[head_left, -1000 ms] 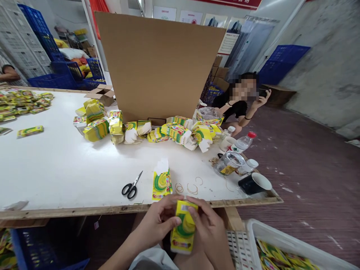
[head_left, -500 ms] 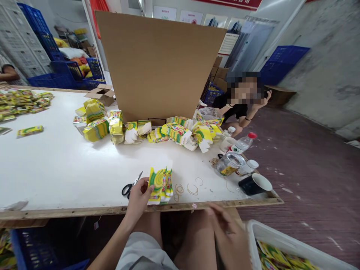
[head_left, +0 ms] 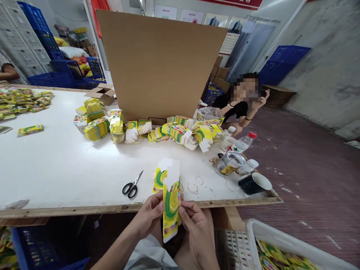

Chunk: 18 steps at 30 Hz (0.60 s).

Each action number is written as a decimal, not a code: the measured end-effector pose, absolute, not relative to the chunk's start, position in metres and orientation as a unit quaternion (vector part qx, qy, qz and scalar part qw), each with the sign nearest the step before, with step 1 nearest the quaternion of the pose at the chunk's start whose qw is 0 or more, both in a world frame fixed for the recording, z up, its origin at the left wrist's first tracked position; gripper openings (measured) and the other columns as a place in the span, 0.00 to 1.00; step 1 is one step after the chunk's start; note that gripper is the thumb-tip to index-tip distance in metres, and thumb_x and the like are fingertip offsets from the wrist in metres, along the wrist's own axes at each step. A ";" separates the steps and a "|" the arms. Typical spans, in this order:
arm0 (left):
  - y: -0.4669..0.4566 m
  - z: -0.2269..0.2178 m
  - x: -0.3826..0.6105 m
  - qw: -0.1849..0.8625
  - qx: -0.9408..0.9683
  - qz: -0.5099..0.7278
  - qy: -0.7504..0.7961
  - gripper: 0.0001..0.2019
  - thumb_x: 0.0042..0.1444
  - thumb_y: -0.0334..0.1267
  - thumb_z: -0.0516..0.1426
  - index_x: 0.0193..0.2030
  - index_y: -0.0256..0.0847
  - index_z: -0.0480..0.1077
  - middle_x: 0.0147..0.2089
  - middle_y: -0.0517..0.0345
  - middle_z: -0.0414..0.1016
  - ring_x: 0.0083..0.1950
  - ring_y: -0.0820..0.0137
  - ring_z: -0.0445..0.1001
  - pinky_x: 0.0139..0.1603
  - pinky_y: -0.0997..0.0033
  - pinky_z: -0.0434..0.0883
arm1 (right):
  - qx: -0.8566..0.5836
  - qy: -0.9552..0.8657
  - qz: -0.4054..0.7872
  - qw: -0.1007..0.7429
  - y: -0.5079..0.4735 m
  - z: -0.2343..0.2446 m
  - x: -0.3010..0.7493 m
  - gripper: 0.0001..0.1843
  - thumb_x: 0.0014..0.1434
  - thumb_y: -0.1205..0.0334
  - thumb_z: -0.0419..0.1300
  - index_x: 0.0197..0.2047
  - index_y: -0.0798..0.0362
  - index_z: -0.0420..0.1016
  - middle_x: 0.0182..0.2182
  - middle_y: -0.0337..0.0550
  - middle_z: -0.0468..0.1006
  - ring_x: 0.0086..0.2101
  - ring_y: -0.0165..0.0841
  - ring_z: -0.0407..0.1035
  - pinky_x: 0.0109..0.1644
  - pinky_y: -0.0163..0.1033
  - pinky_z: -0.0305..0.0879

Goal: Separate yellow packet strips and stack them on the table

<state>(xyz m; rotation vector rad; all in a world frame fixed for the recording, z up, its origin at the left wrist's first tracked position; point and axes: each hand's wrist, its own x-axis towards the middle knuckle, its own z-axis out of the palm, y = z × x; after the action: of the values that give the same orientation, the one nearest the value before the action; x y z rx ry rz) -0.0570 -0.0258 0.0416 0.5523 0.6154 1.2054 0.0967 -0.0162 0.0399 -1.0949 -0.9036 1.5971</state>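
Between my two hands, just off the table's front edge, is a yellow-and-green carton (head_left: pixel 171 210) with a white flap sticking up at its top. My left hand (head_left: pixel 152 212) grips its left side, thumb in front. On the right side, the fingers of my right hand (head_left: pixel 194 221) pinch the carton's edge. Behind it on the table lie more flat cartons (head_left: pixel 159 178), partly hidden by the held one. Black-handled scissors (head_left: pixel 132 186) rest on the table to the left. Several rubber bands (head_left: pixel 192 188) lie to the right.
Bundled cartons (head_left: pixel 177 133) line up before a tall cardboard box (head_left: pixel 160 67). A dark mug (head_left: pixel 254 183), a clear jar (head_left: pixel 229 164) and bottles stand at the right edge. Filled packets lie in a white crate (head_left: pixel 284 251) at lower right. A person (head_left: pixel 239 108) sits beyond the table.
My left hand has picked a carton off the small stack and drawn it toward me. My right hand has come up from the lower right and taken its other side.
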 end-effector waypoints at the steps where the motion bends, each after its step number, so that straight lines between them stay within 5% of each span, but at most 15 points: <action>1: -0.026 0.042 -0.056 0.746 0.252 0.550 0.279 0.22 0.47 0.50 0.67 0.46 0.40 0.78 0.43 0.47 0.82 0.49 0.55 0.78 0.52 0.60 0.72 | -0.455 -0.379 0.642 0.488 -0.016 0.040 0.096 0.16 0.48 0.52 0.72 0.35 0.52 0.77 0.38 0.49 0.84 0.41 0.42 0.77 0.49 0.47 0.72; 14: -0.016 0.030 -0.043 0.632 0.291 0.592 0.407 0.18 0.49 0.51 0.66 0.37 0.37 0.77 0.38 0.50 0.82 0.41 0.61 0.78 0.44 0.66 0.73 | -0.519 -0.469 0.547 0.461 -0.018 0.037 0.095 0.17 0.52 0.47 0.67 0.29 0.53 0.73 0.26 0.43 0.78 0.29 0.38 0.72 0.35 0.40 0.72; 18: -0.018 0.032 -0.043 0.593 0.326 0.606 0.419 0.21 0.54 0.45 0.64 0.52 0.42 0.67 0.42 0.53 0.81 0.40 0.66 0.78 0.44 0.69 0.72 | -0.526 -0.505 0.518 0.447 -0.016 0.027 0.098 0.16 0.54 0.48 0.66 0.30 0.53 0.72 0.26 0.42 0.77 0.29 0.36 0.71 0.33 0.37 0.71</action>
<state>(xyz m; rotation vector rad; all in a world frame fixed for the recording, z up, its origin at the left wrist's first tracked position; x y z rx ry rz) -0.0432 -0.0181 0.0324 0.7569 0.9743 1.4084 0.0984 -0.0161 0.0273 -1.3020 -1.2496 1.2828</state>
